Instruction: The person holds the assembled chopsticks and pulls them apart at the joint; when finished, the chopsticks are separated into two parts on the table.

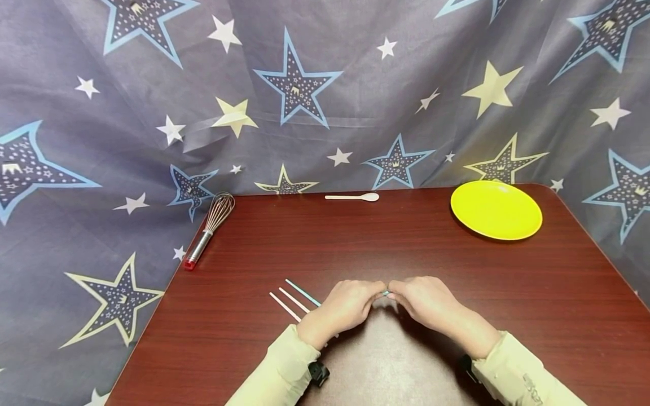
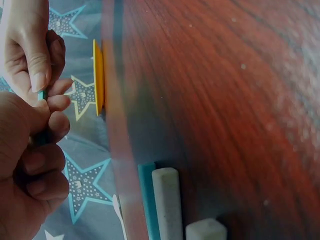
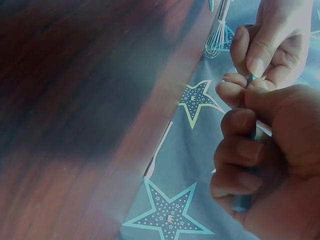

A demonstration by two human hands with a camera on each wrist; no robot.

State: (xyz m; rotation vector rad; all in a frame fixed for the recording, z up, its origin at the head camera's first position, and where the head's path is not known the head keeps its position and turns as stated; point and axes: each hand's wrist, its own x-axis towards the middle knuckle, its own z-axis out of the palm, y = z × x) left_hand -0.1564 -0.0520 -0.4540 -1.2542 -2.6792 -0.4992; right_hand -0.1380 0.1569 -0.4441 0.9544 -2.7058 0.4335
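Both hands meet over the middle of the table, holding a thin blue-green stick (image 1: 386,292) between them. My left hand (image 1: 347,304) pinches it with the thumb and curled fingers. From the other side, my right hand (image 1: 429,301) grips it the same way; in the right wrist view an end of the stick (image 3: 242,201) shows below the curled fingers. Most of its length is hidden by the hands. Beside my left wrist lie a blue stick (image 1: 303,292) and two white sticks (image 1: 285,307), side by side, partly covered by the forearm.
A whisk (image 1: 209,231) with a red-tipped handle lies at the table's left edge. Along the back edge is a white spoon (image 1: 355,197). A yellow plate (image 1: 496,210) sits at the back right. A star-patterned cloth (image 1: 325,141) hangs behind the brown table (image 1: 406,248).
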